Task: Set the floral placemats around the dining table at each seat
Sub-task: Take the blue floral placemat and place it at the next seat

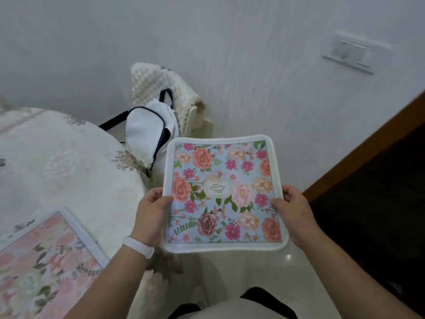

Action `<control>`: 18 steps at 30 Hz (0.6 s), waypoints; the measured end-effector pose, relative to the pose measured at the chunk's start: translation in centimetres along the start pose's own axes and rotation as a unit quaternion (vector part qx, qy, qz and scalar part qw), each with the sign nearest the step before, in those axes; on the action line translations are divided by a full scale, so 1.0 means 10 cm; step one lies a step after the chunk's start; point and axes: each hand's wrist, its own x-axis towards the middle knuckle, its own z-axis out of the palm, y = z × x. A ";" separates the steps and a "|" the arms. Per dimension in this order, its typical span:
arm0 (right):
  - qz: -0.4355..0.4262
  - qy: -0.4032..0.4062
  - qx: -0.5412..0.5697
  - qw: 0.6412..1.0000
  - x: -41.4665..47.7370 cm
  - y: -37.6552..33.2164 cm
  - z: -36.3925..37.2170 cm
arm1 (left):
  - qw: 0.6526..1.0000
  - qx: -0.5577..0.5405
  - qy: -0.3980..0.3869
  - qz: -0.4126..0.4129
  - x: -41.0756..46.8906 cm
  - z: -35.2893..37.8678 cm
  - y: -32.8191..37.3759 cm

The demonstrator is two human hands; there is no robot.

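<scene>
Both hands, left and right, pinch the blue floral placemat by its side edges, level in the air; the surface lies left of the grip, nearer the left hand.

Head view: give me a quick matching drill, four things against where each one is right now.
Things:
1. blue placemat
2. pink placemat
3. white bag
4. wristband

Places:
A. on the chair by the wall
B. flat on the table, lower left
C. on the left wrist
D. held off the table between the left hand and right hand

Pairs: 1-D, 2-B, 3-A, 4-C
</scene>
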 end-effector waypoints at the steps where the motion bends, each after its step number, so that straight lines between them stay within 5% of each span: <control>1: 0.000 -0.011 -0.009 1.000 0.11 -0.04 0.06 | 1.000 -0.008 0.011 -0.008 0.05 -0.01 0.02; 18: -0.026 -0.276 -0.065 0.959 2.64 -1.27 1.03 | 0.963 -0.103 0.248 -0.001 1.28 0.47 0.56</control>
